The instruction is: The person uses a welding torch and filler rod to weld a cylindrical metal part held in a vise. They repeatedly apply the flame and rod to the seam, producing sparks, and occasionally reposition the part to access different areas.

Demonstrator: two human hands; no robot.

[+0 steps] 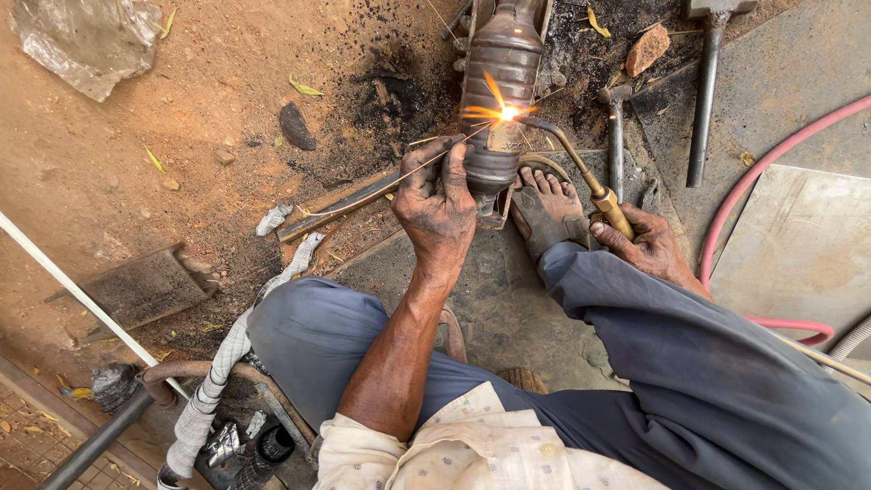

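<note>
1. Both hands engaged: left hand (pixel 437 201) pinches a thin filler rod (pixel 381 186) between fingertips, its tip meeting the flame; right hand (pixel 646 243) wraps closed around the brass torch (pixel 581 172) handle.
2. Workpiece: a ribbed metal cylinder (pixel 502 82) lies on the dirt ground (pixel 136 154), steadied under a sandalled foot (pixel 549 204); a bright spark (pixel 506 112) sits on its side.
3. Judgement: good work here means keeping rod tip and flame meeting at one spot, foot firm, fingers back from the heat.
4. Packaging: crumpled clear plastic bag (pixel 86 41) top left; no labels legible.
5. Nearby: two hammers (pixel 703 100) upper right, pink hose (pixel 753 181) curving right.
</note>
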